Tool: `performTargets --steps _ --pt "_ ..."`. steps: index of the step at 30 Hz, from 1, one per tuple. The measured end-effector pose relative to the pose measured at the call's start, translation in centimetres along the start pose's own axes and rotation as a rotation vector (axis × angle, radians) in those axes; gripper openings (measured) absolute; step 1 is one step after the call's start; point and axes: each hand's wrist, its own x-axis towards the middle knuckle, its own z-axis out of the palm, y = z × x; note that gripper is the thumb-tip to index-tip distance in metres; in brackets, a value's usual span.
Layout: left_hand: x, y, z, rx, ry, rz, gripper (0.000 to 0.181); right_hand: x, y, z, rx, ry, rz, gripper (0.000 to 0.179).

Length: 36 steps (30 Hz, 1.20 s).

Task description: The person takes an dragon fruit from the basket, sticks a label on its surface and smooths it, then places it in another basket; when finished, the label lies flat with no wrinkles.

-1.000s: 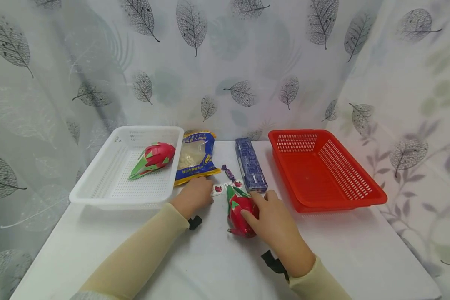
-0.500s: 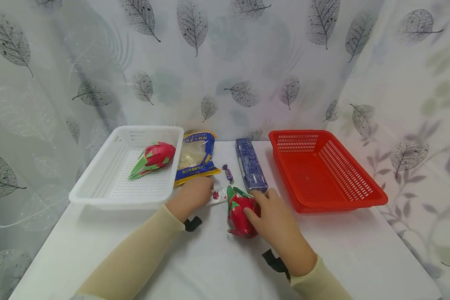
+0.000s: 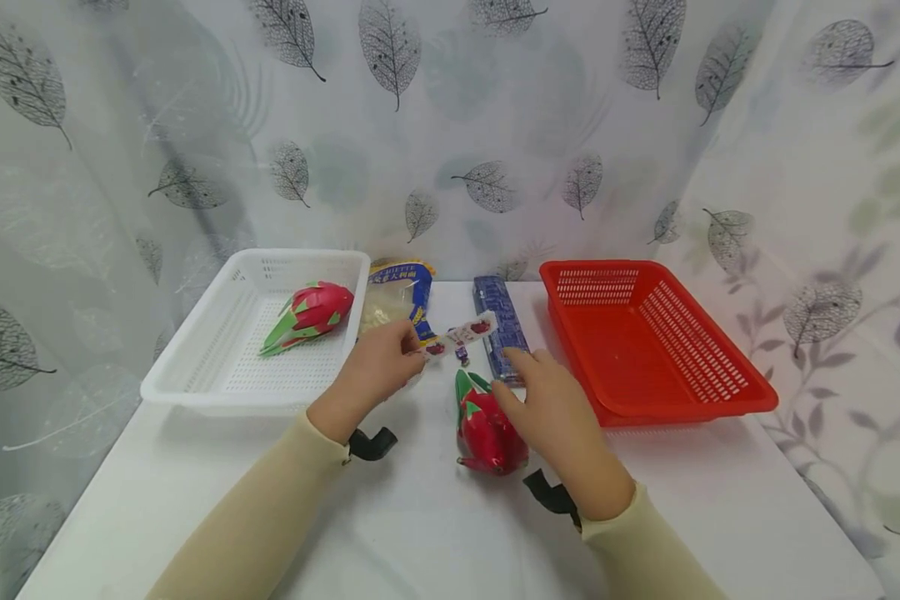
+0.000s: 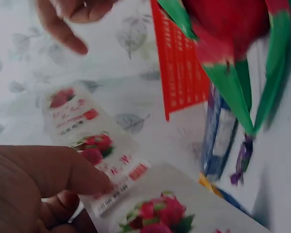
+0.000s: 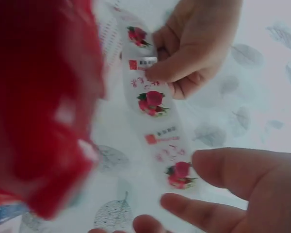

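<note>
My left hand (image 3: 371, 371) pinches a strip of stickers (image 3: 461, 335) between thumb and fingers, raised over the table with its free end pointing right. Dragon fruit pictures and red lettering repeat along the strip (image 4: 92, 145) in the left wrist view. A red dragon fruit (image 3: 486, 433) with green tips lies on the table in front, beside my right hand (image 3: 555, 417). That hand is lifted, its fingers loosely spread. In the right wrist view its thumb and index finger (image 5: 203, 213) stand apart near the lower end of the strip.
A white basket (image 3: 251, 398) holding another dragon fruit (image 3: 318, 307) stands left. Behind my left hand is a blue-yellow pasta bag (image 3: 390, 302). A purple wrapped candy (image 3: 462, 358) and a long blue pack (image 3: 495, 304) lie mid-table. A red basket (image 3: 637, 354) stands right.
My left hand has lifted the sticker strip off the table and drawn back slightly. My right hand has let go of the dragon fruit and risen a little, fingers spread.
</note>
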Motion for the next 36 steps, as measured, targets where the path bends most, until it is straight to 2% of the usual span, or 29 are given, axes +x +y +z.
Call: performTargets --steps 3,5,9,15,21,27,31,33,36 --pt "-0.1 0.0 0.2 -0.179 0.008 0.058 0.021 0.7 -0.6 -0.8 0.084 0.073 -0.03 0.068" --pt "-0.4 0.3 0.2 -0.274 -0.01 0.095 0.033 1.2 -0.8 -1.3 0.155 0.146 -0.069 0.069" --pt "-0.9 0.9 0.2 -0.429 -0.073 0.113 0.051 2.2 -1.3 -2.0 0.273 0.261 -0.136 0.068" --pt "-1.7 1.7 0.1 -0.614 -0.132 0.108 0.054 3.4 -2.0 -2.9 0.405 0.283 -0.141 0.062" --pt "-2.5 2.4 0.0 -0.636 -0.155 0.178 0.047 4.0 -2.8 -3.6 0.473 0.349 -0.149 0.051" --pt "-3.0 3.0 0.2 -0.543 -0.149 0.224 0.046 3.8 -3.1 -4.1 0.505 0.384 -0.151 0.039" --pt "-3.3 3.2 -0.1 -0.512 -0.167 0.267 0.047 3.6 -3.2 -3.9 0.529 0.38 -0.196 0.03" --pt "-3.5 3.2 -0.4 -0.533 -0.176 0.301 0.045 3.5 -3.3 -3.8 0.54 0.362 -0.23 0.025" --pt "-3.7 3.1 -0.9 -0.671 -0.168 0.349 0.035 3.4 -3.5 -3.7 0.56 0.309 -0.284 0.021"
